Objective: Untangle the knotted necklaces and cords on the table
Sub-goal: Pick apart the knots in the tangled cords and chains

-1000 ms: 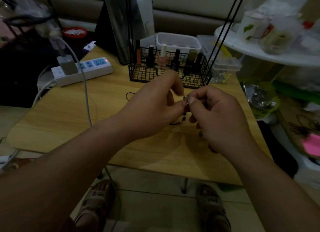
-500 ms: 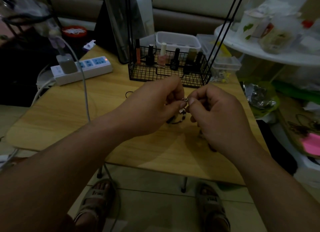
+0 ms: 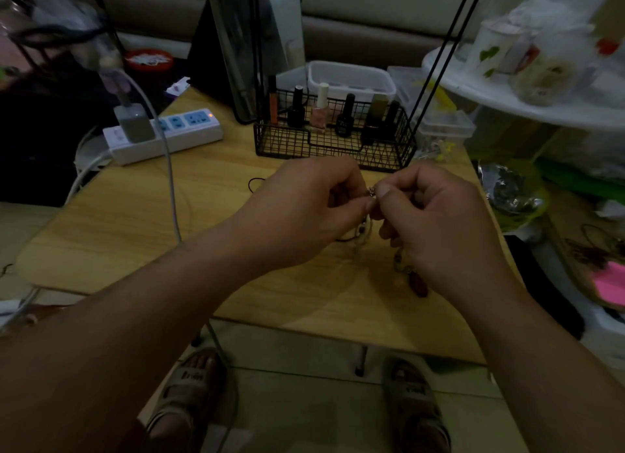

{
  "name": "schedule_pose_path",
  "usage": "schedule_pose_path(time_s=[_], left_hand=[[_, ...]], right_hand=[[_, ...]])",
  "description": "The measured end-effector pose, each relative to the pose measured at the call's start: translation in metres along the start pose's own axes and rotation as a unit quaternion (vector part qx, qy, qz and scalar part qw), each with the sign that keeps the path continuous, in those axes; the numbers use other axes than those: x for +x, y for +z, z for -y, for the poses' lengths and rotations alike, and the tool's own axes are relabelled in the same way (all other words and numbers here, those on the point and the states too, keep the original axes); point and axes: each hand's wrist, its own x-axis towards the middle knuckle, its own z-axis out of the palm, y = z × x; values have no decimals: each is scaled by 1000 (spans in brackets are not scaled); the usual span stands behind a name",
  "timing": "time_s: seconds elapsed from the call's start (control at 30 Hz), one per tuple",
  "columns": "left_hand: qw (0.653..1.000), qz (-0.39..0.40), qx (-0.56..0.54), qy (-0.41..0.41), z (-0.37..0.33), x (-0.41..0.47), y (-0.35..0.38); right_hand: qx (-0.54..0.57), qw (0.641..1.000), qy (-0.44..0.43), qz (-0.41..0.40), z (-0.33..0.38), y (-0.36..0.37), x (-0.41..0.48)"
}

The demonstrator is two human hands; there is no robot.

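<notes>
At the centre of the frame the left hand [image 3: 304,212] and right hand [image 3: 439,222] meet, fingers curled, each pinching the knotted necklace [image 3: 363,231] at its top. Its pale beaded strands hang below the fingertips over the wooden table [image 3: 135,222], just below the black wire basket [image 3: 338,144].

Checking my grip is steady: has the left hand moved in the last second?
Yes, slightly down in view: the left hand overlapped the wire basket before; now it barely reaches its bottom edge.
</notes>
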Motion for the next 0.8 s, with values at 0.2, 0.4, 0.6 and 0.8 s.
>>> schedule_pose_path(time_s=[0.2, 0.4, 0.6, 0.8], left_hand=[[999, -13, -24, -30, 0, 1, 0], [994, -23, -77, -75, -2, 3, 4], [982, -4, -145, -118, -7, 4, 3], [981, -32, -150, -115, -9, 2, 5]], right_hand=[[-20, 1000, -16, 0, -2, 1, -2], [-39, 998, -46, -20, -3, 5, -5], [-33, 997, -62, -33, -3, 8, -5], [-12, 1000, -14, -15, -2, 7, -4]])
